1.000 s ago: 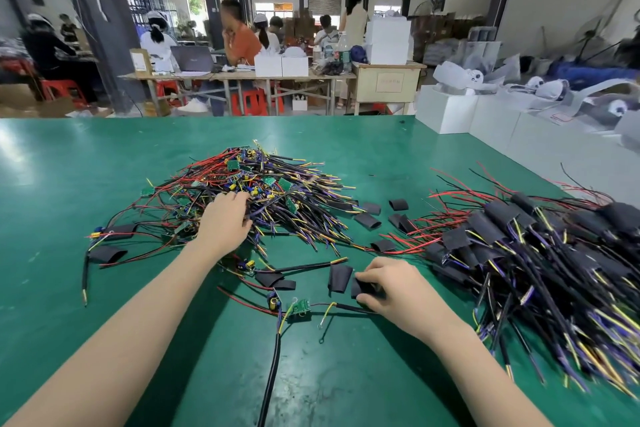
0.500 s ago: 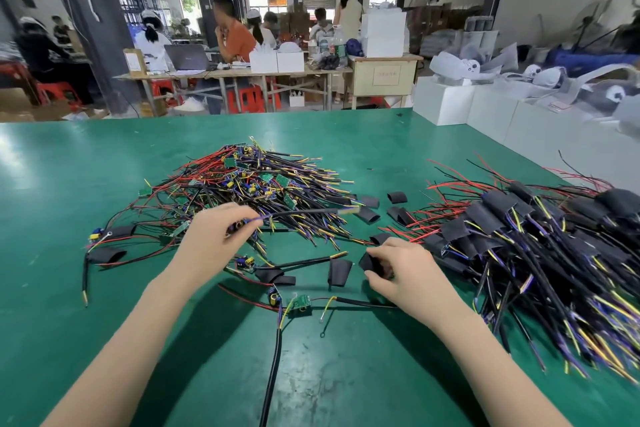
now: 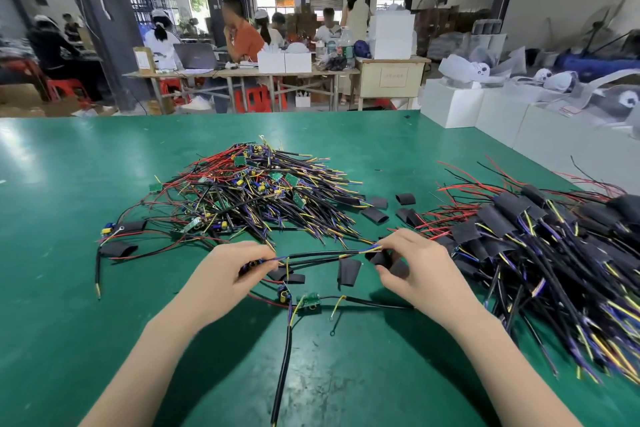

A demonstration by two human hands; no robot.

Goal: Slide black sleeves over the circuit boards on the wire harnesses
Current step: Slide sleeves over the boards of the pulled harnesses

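Harness now lifted clear of the tangled pile and stretched between both hands above the green table; half a second ago still being drawn out of the pile on the left side. Left hand brought in toward centre, fingers curled and pinching the harness at its near end; board there hidden under the fingers, cannot tell its exact position. Right hand raised from the table, thumb and forefinger pinching the wire tips, remaining fingers curled round a black sleeve picked up from the loose ones. Sleeve mouth held just beside the wire tips, touching or nearly so; not yet threaded on.

Meaning for the task: pick-up stage judged complete, threading stage about to start. Next move likely to need all wire ends gathered into the sleeve mouth, then the sleeve drawn leftward along the harness to the board. Risk: a stray lead catching on the sleeve edge.

Spare sleeve lying flat between the hands. Another bare board resting nearer the body. Finished stack at right, sleeves already fitted.
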